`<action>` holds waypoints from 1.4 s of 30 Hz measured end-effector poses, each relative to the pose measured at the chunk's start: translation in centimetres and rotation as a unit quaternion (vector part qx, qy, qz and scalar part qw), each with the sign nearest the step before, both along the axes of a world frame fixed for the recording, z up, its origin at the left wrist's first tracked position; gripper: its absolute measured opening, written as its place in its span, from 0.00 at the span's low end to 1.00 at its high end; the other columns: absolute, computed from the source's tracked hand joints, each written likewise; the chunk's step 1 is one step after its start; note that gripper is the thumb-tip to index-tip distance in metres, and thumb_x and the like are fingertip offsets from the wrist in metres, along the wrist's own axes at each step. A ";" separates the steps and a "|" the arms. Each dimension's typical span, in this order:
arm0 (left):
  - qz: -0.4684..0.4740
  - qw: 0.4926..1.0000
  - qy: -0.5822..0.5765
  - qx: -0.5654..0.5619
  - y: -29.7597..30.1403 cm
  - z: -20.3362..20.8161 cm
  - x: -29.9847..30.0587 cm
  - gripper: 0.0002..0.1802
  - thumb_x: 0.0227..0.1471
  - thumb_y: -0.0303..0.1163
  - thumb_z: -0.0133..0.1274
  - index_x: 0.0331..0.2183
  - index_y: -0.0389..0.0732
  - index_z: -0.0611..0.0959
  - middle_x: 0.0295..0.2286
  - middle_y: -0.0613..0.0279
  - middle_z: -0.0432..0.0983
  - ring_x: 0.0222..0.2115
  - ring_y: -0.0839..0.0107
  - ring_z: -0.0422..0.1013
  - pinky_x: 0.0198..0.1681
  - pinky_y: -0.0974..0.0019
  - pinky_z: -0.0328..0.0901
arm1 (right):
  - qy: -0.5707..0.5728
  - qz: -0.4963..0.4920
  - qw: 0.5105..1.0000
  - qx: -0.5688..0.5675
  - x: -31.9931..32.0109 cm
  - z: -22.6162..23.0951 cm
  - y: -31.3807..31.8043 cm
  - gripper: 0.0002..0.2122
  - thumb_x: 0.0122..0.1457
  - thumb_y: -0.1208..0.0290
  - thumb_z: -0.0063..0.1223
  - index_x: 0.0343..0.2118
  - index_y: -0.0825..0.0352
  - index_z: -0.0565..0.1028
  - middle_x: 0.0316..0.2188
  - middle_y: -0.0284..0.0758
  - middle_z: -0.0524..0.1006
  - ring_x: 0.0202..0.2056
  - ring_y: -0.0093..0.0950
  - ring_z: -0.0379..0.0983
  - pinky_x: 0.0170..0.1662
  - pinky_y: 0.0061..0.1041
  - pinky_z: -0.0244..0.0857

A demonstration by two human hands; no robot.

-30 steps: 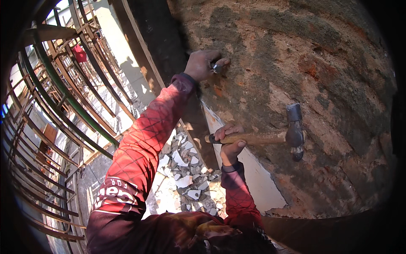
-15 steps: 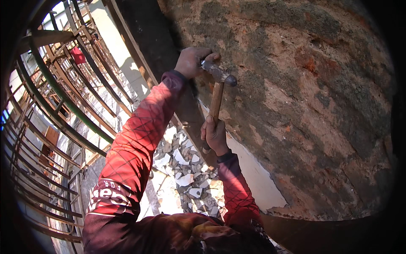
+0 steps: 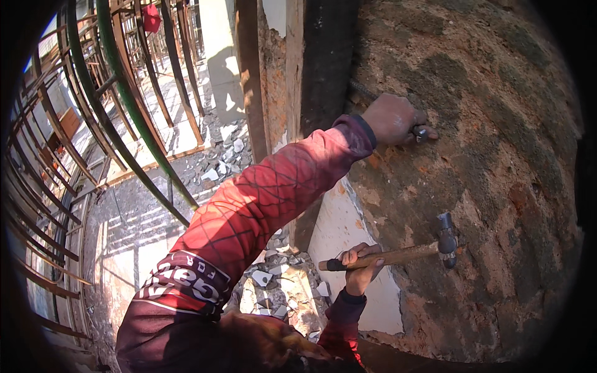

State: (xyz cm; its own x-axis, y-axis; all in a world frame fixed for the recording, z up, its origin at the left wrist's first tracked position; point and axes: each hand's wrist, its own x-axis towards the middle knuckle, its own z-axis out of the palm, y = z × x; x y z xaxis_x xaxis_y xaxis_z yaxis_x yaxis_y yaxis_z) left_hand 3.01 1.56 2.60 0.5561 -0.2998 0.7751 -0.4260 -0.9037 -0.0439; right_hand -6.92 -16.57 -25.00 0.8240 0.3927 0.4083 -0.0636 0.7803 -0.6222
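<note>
My left hand (image 3: pixel 393 120) is closed around a metal chisel (image 3: pixel 362 89) at the upper middle. The rod slants up and left to the seam between the dark wooden frame (image 3: pixel 329 68) and the rough wall (image 3: pixel 435 180). Its round end pokes out at my fingertips. Lower down, my right hand (image 3: pixel 362 267) grips a ball-peen hammer (image 3: pixel 407 255) by its wooden handle. The handle points right, and the steel head is in front of the wall, apart from the chisel. Whether the chisel's tip touches the seam is hidden in shadow.
Pale plaster (image 3: pixel 357 233) remains on the wall's lower left. Broken rubble (image 3: pixel 267 276) litters the floor below my arms, with more beyond the frame. Curved metal bars (image 3: pixel 134 118) stand along the left, with a red item (image 3: pixel 151 18) behind them.
My view has turned, so the frame now stands more upright. The hammer has swung down and away from my left hand, from upright to nearly level. The chisel's rod now shows.
</note>
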 end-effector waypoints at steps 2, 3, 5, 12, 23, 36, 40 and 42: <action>-0.084 0.996 -0.027 -0.032 0.0 0.9 -2.8 0.21 0.47 0.49 0.58 0.20 0.42 0.74 0.18 0.56 0.72 0.21 0.52 0.70 0.22 0.55 0.63 | -0.024 -0.023 0.999 -0.021 0.8 1.1 0.7 0.24 0.57 0.42 0.45 0.28 0.64 0.63 0.17 0.34 0.64 0.16 0.27 0.63 0.23 0.30 0.64; -0.122 0.991 -0.014 -0.048 -0.7 0.4 -5.4 0.23 0.46 0.51 0.59 0.19 0.41 0.73 0.17 0.57 0.71 0.20 0.54 0.70 0.21 0.56 0.62 | -0.022 -0.032 0.998 -0.055 -0.4 1.4 0.5 0.23 0.58 0.43 0.46 0.28 0.64 0.63 0.18 0.33 0.64 0.16 0.27 0.63 0.23 0.30 0.64; -0.286 0.943 -0.094 -0.141 -0.5 -0.8 -11.7 0.25 0.44 0.48 0.62 0.16 0.42 0.67 0.14 0.60 0.65 0.16 0.58 0.67 0.17 0.59 0.58 | -0.051 -0.037 0.995 -0.076 -1.8 2.3 1.2 0.19 0.59 0.49 0.48 0.28 0.63 0.62 0.19 0.33 0.64 0.16 0.26 0.62 0.24 0.30 0.64; -0.296 0.784 0.186 -0.513 10.1 -13.4 -27.6 0.23 0.39 0.44 0.68 0.26 0.40 0.72 0.18 0.74 0.57 0.17 0.83 0.52 0.21 0.74 0.51 | -0.111 0.057 0.962 -0.243 -15.1 2.6 7.5 0.14 0.58 0.63 0.53 0.30 0.68 0.63 0.20 0.37 0.65 0.19 0.26 0.63 0.25 0.27 0.64; -0.228 0.798 0.045 -0.557 22.5 -18.6 -42.0 0.31 0.32 0.34 0.71 0.38 0.33 0.74 0.32 0.58 0.73 0.30 0.73 0.70 0.31 0.73 0.65 | -0.401 0.247 0.755 -0.456 -23.7 3.2 25.3 0.18 0.46 0.62 0.66 0.36 0.69 0.76 0.33 0.40 0.77 0.39 0.36 0.74 0.43 0.32 0.66; -0.310 0.730 0.044 -0.608 33.1 -18.0 -47.8 0.20 0.34 0.34 0.66 0.26 0.38 0.73 0.24 0.68 0.67 0.23 0.77 0.65 0.29 0.76 0.61 | -0.599 -0.326 0.241 -0.690 -0.7 31.5 41.1 0.24 0.53 0.57 0.56 0.45 0.72 0.67 0.39 0.49 0.72 0.41 0.43 0.73 0.43 0.39 0.68; -0.229 0.860 0.031 -0.455 33.8 -17.9 -47.4 0.17 0.36 0.35 0.65 0.28 0.36 0.78 0.25 0.66 0.72 0.24 0.74 0.71 0.28 0.74 0.64 | -0.490 -0.502 0.252 -0.666 8.9 38.4 43.6 0.27 0.49 0.61 0.58 0.46 0.75 0.65 0.44 0.53 0.70 0.44 0.51 0.70 0.48 0.42 0.66; -0.185 0.881 0.044 -0.433 34.0 -18.3 -47.7 0.15 0.37 0.36 0.63 0.26 0.38 0.78 0.25 0.66 0.72 0.24 0.72 0.72 0.26 0.71 0.65 | -0.384 -0.554 0.422 -0.606 11.3 41.4 43.9 0.32 0.45 0.64 0.59 0.50 0.78 0.59 0.46 0.55 0.68 0.47 0.53 0.68 0.51 0.43 0.63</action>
State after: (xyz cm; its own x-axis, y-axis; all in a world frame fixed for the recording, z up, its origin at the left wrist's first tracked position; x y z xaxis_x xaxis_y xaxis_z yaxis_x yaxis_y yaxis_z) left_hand -44.65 35.54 -15.66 0.6136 0.2094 0.7613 -0.6658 -0.3810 0.6415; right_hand 4.39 27.36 16.40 0.5832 0.2443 0.7747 0.5058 -0.8555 -0.1110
